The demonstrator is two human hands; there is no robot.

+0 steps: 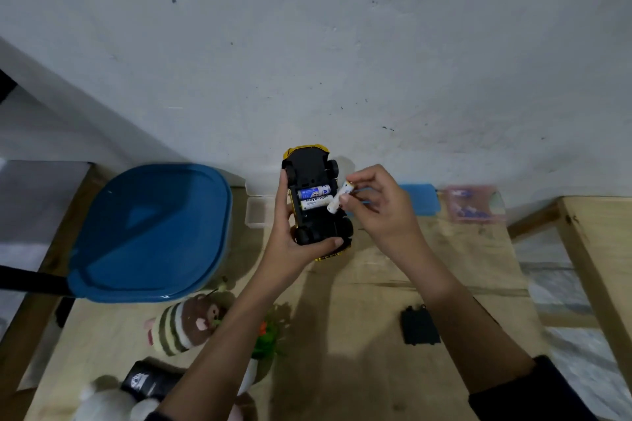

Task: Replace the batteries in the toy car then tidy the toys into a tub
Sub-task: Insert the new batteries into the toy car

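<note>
A yellow toy car is held upside down above the wooden table, black underside toward me, with my left hand gripping it from the left and below. Its open battery bay holds two batteries: a blue one and a white one. My right hand pinches a third white battery at the right edge of the bay. The black battery cover lies on the table below my right arm. The tub, with its blue lid on, stands at the left.
A striped plush monkey, a green and orange toy, a black toy and a white plush lie at the near left. A clear small box, blue lid and pink packet sit by the wall.
</note>
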